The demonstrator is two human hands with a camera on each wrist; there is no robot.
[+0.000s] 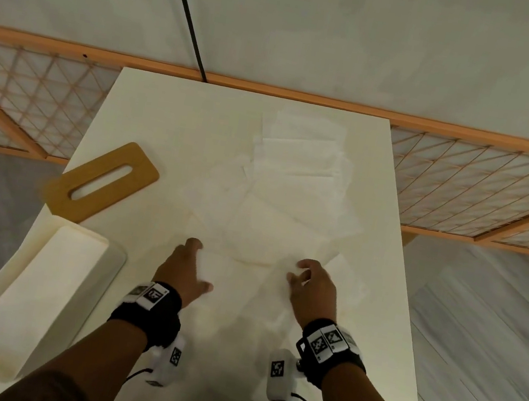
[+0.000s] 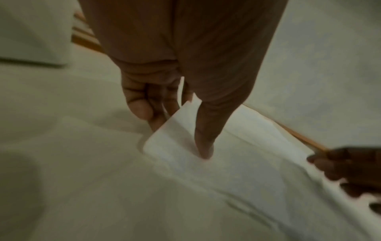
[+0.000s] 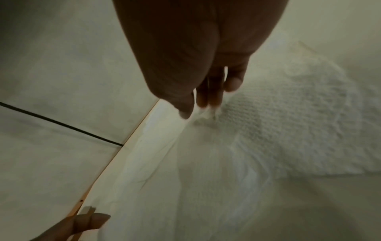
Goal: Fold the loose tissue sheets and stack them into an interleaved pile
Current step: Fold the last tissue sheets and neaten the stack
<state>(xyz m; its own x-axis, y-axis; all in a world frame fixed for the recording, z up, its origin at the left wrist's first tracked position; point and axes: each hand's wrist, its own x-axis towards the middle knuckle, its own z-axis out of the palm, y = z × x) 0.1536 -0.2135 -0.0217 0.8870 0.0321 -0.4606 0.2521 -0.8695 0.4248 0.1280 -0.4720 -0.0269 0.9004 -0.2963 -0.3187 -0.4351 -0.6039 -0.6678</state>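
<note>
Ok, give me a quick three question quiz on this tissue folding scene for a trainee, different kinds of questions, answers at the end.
1. True or false: both hands are pinching the same tissue sheet.
2. Multiple choice: where does the wooden lid with the slot lie? A) on the white box B) flat on the table, beyond the box C) under the tissues.
3. Fill in: the open white box sits on the person's ____ side.

Key
1. True: the left hand pinches one far corner between thumb and fingers, and the right hand pinches the other.
2. B
3. left
</note>
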